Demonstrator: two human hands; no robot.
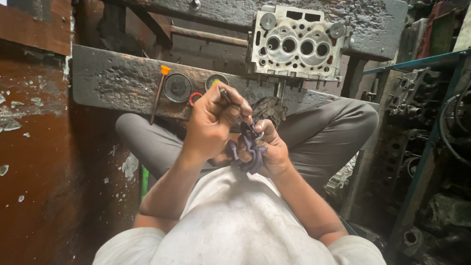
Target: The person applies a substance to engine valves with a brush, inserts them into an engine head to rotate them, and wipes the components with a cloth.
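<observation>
I judge wiping underway: below the cylinder head (296,43), my left hand (211,125) grips a thin stem (225,94), my right hand (272,149) clamps a purple rag (247,147) around a small metal part (258,136).

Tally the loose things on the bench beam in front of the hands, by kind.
Round lids or tins: 2
Red ring: 1
Orange-tipped rod: 1
Cylinder head: 1
Total: 5
</observation>
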